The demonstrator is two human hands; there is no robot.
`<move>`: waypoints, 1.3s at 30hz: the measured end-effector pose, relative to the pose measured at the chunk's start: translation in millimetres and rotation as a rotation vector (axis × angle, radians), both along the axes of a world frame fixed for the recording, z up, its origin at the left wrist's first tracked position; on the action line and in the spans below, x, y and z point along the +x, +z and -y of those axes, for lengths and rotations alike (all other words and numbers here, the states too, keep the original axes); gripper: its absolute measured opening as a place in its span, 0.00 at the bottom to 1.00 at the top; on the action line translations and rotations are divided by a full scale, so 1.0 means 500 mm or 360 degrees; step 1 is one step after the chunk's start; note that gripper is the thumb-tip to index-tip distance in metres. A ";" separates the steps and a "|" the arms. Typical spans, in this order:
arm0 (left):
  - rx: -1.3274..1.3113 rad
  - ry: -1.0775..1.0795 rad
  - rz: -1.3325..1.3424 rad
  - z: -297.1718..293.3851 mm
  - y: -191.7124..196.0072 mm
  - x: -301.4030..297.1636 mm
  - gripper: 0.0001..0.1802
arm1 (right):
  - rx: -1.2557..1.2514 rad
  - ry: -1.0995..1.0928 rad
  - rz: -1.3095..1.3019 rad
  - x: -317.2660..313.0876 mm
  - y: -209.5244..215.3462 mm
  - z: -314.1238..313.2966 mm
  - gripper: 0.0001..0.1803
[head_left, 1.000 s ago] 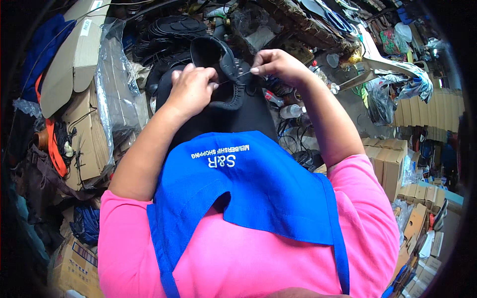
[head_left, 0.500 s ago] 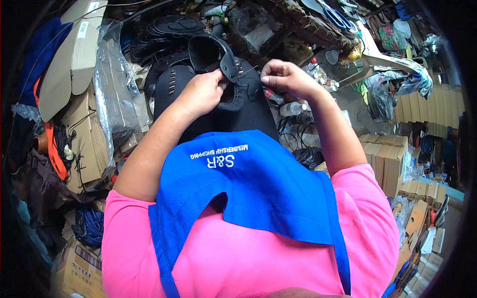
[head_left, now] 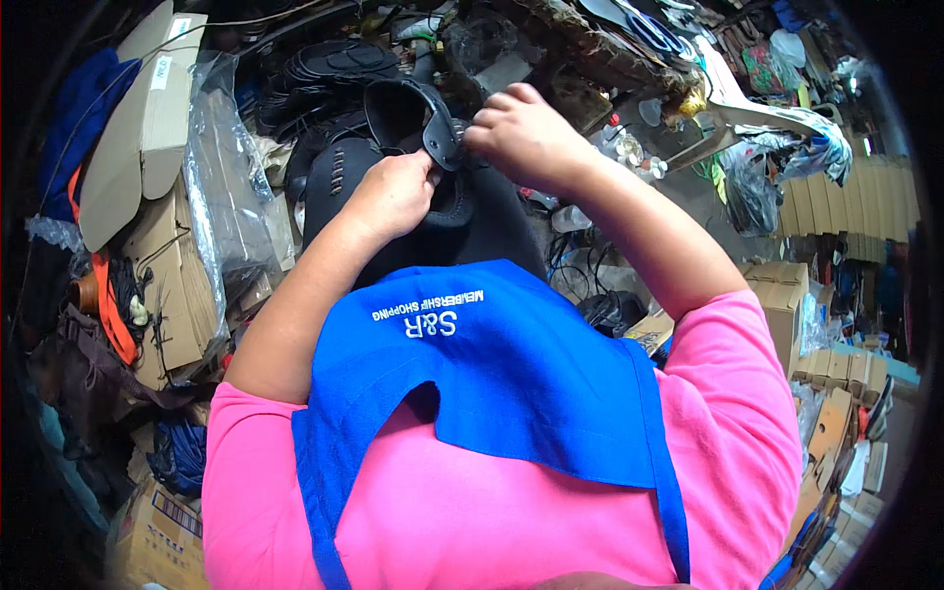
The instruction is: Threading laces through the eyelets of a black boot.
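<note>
A curved black leather piece (head_left: 444,138), shaped like part of a shoe upper, stands above my lap, its edge curling up into a loop. My left hand (head_left: 393,197) grips its lower edge, fingers closed round it. Pale stitches show along the side of the piece, close to my right fingertips. My right hand (head_left: 521,138) is closed, back of the hand up, right against the stitched edge; what its fingers pinch is hidden. Beneath both hands lies black material (head_left: 339,197) bearing a short row of pale stitches.
Beyond the work lies a pile of black flat pieces (head_left: 339,64). Cardboard (head_left: 162,285) and clear plastic sheeting (head_left: 226,177) stand at left. Small bottles (head_left: 570,218) and clutter sit at right, with cardboard boxes (head_left: 777,295) farther out. A blue apron (head_left: 492,364) covers my front.
My right hand has moved left from beside the black piece to its stitched edge, and has turned back-up. A thin dark strand near it is now hidden. My left hand keeps its grip.
</note>
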State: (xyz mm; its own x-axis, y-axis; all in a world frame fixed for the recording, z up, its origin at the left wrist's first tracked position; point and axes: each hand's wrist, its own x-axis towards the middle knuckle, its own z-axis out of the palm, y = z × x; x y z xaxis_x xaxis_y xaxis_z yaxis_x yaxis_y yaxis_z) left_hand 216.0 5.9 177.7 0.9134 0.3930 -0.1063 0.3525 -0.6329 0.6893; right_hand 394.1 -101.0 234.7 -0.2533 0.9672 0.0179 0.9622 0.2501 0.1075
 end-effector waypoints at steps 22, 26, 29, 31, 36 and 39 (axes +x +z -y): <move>-0.1053 0.0577 0.1003 -0.065 0.075 -0.197 0.03 | 0.0142 -0.0955 -0.3158 0.086 -0.055 0.054 0.12; -0.1971 0.0414 0.1581 -0.028 0.096 -0.104 0.07 | 0.0201 -0.0583 -0.4116 0.008 -0.080 -0.004 0.13; -0.2116 0.0358 0.1381 -0.043 0.039 -0.143 0.08 | 0.0182 -0.0856 -0.3876 0.050 -0.100 0.026 0.14; -0.1881 0.0702 0.1280 -0.087 -0.022 -0.216 0.09 | 0.0608 -0.1581 -0.3231 0.040 -0.050 0.043 0.09; -0.1524 0.1003 0.1047 -0.104 -0.026 -0.281 0.07 | 0.0666 -0.1744 -0.2859 0.171 -0.088 0.192 0.12; -0.0642 0.0652 0.0682 -0.084 0.013 -0.172 0.10 | 0.0142 -0.1350 -0.2330 0.113 -0.072 0.127 0.14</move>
